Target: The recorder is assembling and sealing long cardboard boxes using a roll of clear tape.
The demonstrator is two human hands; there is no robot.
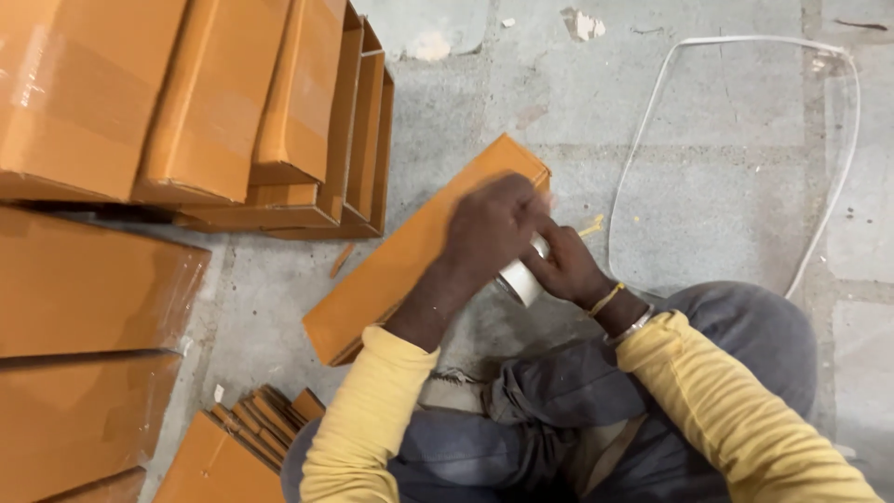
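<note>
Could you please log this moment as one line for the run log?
left hand: on tape roll | right hand: holds tape roll | orange box: on floor

Both hands meet — L hand (pixel 494 224) curled, R hand (pixel 568 265) gripping.

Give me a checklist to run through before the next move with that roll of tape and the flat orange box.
1. Both hands on the roll of clear tape: ok; left hand covers it from above, right hand holds it from the side.
2. Long flat orange cardboard box within reach: ok, lying on the grey concrete floor under the left hand.
3. Free tape end found: cannot tell, fingers hide it.
4. Box flaps closed: cannot tell.
5. White cord clear of the hands: ok, looped on the floor beyond them.
</note>
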